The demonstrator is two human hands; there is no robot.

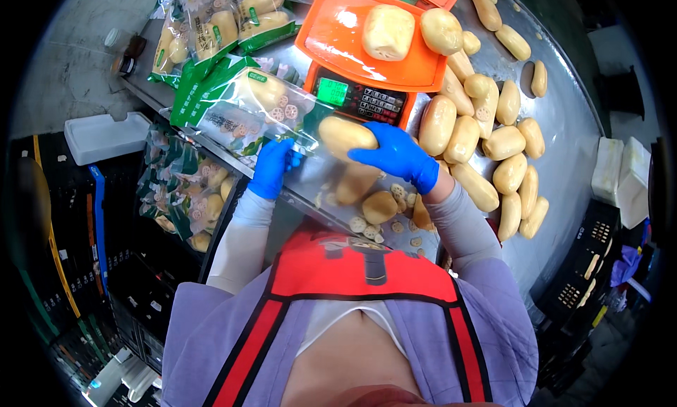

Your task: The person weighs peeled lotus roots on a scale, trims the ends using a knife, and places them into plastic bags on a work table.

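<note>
In my right hand (398,153), gloved in blue, is a pale peeled lotus root piece (345,137), held at the mouth of a clear printed bag. My left hand (275,166), also in a blue glove, pinches the near edge of this plastic bag (233,118). The bag lies flat on the metal table with its green end to the far left, and one lotus root piece (262,88) shows inside it. Just beyond my hands stands an orange scale (352,61) with a lit green display. Two lotus root pieces (389,32) rest on its tray.
Several loose lotus root pieces (504,143) cover the right of the metal table (564,153). Filled bags (215,29) pile up at the far left. Lotus root slices and offcuts (367,223) lie by the near edge. More filled bags (187,188) sit in a crate below left.
</note>
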